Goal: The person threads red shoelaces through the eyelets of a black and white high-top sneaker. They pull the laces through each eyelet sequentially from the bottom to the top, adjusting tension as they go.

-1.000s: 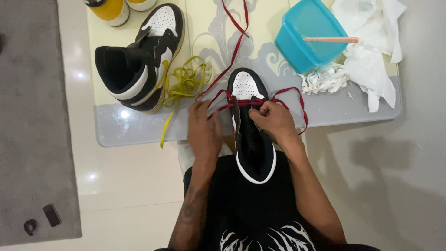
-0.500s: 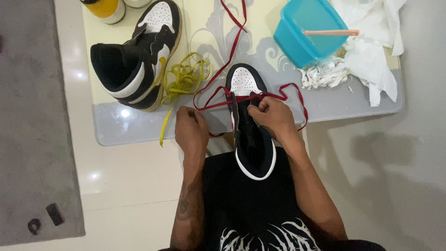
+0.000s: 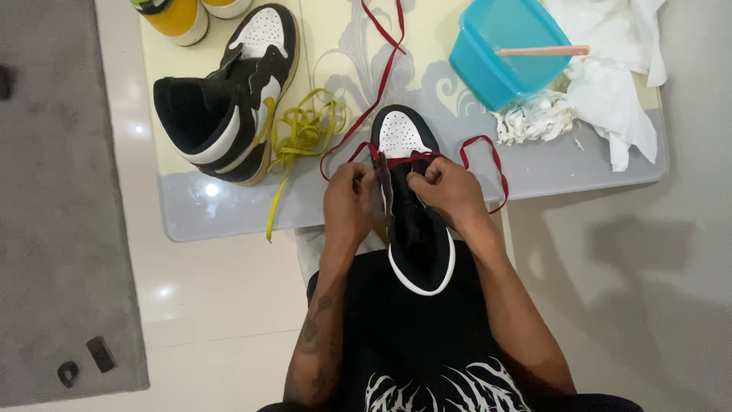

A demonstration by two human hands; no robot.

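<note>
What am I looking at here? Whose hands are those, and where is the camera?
The camera sits on a person's head and looks down, so you see their own two hands from above. There is no machine. The left hand and the right hand hold a black and white shoe that rests against their lap. Their fingers pinch a red lace that runs through the shoe's front holes. On the low table lie a second black and white shoe, a loose yellow lace, a blue tub with a stick across it, and crumpled white cloths.
</note>
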